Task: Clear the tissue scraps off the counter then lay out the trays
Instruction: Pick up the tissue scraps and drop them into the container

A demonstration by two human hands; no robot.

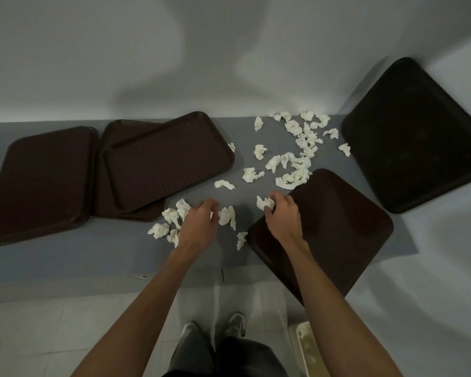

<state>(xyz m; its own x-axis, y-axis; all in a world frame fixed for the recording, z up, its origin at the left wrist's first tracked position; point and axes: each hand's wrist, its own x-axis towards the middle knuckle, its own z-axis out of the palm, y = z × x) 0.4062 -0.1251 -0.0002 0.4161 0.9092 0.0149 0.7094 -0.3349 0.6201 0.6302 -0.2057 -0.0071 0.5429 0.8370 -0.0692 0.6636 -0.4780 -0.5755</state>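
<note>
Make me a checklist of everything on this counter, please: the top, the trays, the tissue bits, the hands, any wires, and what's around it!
Surface: grey counter against a pale wall, littered with scraps.
Job's things: five dark trays. Left tray lies flat; textured tray rests tilted on another tray; near tray overhangs the front edge; far right tray sits apart, partly off the counter.
Clutter: white tissue scraps, thickest at back right, a smaller bunch by the left hand.
Grippers: left hand pinches a scrap; right hand grips a scrap.
Cables: nothing seen.
Surroundings: tiled floor, shoes, a pale bin at lower right.
</note>
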